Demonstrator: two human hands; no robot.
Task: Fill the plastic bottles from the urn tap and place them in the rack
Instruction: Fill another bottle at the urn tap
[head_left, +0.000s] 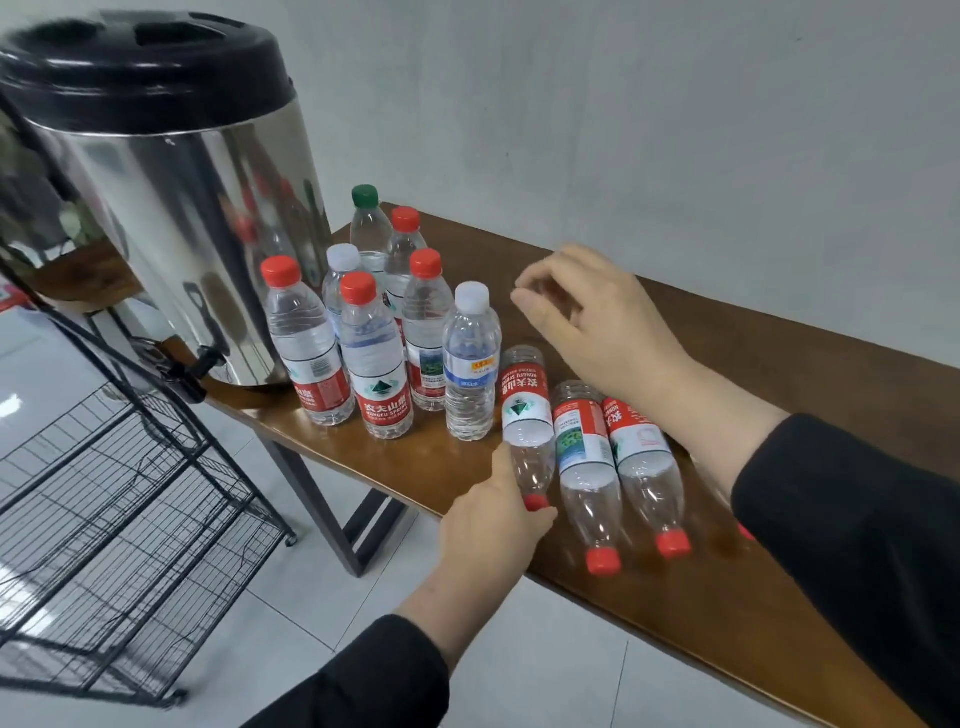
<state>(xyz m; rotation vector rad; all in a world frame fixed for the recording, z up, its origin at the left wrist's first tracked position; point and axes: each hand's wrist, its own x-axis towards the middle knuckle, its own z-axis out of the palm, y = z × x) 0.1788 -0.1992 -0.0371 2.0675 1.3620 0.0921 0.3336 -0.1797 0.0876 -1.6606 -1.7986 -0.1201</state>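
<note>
Head view looks down on the left hand (493, 525), nearest of all, with fingers curled round the neck end of a lying bottle (527, 415), the thumb side against its red cap (536, 502). That bottle looks empty, so it should be very light, thin-walled and easy to dent; I would take it at the stiffer neck or by the labelled middle, not the soft clear shoulder, and the smooth plastic may slip. Just right of those fingers lie two more empty bottles (589, 457) side by side on the table (779, 353), caps toward the person. Beyond them the right hand (587, 317) hovers above the tabletop, fingers loosely curled and slightly apart, holding nothing that I can see. Left of its fingertips stands a cluster of upright bottles (376, 358), capped, some apparently holding water. Farther left and behind is the steel urn (171, 218), its black tap (205, 364) hanging over the table edge. The wire rack (119, 493) stands on the floor, below and left of the tap.
</note>
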